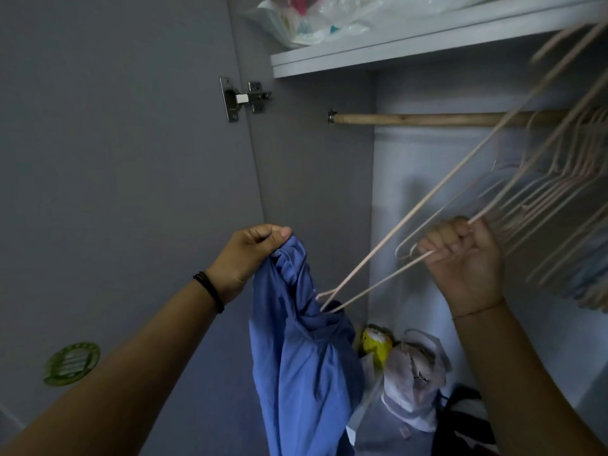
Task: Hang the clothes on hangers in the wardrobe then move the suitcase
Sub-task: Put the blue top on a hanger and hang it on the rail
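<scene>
Left grip is a closed fist pinching the bunched top of the blue shirt, which hangs in front of the open wardrobe. Right grip is curled tight round a pink hanger, whose lower end is poked into the shirt. More hangers hang on the wooden rod at right.

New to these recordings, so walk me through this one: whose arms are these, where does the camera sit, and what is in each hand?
No machine here: these are a person's bare arms, filmed by one wide-angle camera worn on the head, looking into an open wardrobe. The left hand grips a bunched blue garment. The right hand holds a pale wire hanger, whose far end sits in the garment's folds. More hangers hang on the wooden rail at right. On the wardrobe floor lie plastic bags.
</scene>
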`<state>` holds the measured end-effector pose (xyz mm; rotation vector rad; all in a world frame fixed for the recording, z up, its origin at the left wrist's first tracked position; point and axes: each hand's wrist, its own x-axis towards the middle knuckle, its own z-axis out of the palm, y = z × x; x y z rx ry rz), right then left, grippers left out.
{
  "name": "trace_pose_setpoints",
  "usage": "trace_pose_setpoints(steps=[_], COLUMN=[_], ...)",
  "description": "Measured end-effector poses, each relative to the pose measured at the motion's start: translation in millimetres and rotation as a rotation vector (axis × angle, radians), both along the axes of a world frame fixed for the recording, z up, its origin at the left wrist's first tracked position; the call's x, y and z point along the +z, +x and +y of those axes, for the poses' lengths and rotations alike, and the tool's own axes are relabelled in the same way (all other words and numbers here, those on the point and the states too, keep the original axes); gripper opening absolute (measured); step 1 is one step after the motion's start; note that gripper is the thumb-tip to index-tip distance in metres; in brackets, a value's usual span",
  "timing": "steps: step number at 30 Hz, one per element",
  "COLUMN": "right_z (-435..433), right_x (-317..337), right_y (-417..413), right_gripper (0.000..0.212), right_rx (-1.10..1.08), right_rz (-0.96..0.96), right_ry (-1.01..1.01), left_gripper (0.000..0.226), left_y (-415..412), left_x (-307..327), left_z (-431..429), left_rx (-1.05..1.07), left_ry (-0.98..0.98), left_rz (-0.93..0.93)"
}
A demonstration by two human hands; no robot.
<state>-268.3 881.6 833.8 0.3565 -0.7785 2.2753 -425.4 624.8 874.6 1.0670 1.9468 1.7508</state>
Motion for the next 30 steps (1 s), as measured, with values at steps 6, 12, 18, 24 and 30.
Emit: trace_pose_setpoints(steps=[6,12,18,24,30], right_z=[-30.4,-45.2,-47.8,-39.6,-32.7], right_x=[-9.0,-47.8,-49.5,-51.2,-59.0], right_y=[-42.3,-63.4,-39.5,-17.1,7.1], right_gripper=[0.044,0.042,0.043,0.041,0.047], right_rx=[0.026,-0.122,-0.28,-0.374,-0.451], right_rz=[-0.216,-0.582,-0.74,-0.76,-0.748], right_ry=[0.037,0.452,0.624,0.521,0.65], left_gripper=[0.029,0.024,0.026,0.023,0.02], left_y=[6.6,-1.5,-22.1,-19.5,-14.0], left_x=[2.7,14.0,5.5,-17.0,-18.8], left_z=[2.5,-6.1,-29.8,-32.8,-17.4], left_rx=[-0.071,-0.093,0.288,0.414,0.483], left_ry=[0.001,0.221,0.15,0.087,0.095], left_rz=[-0.005,-0.164,-0.082,-0.088,-0.131])
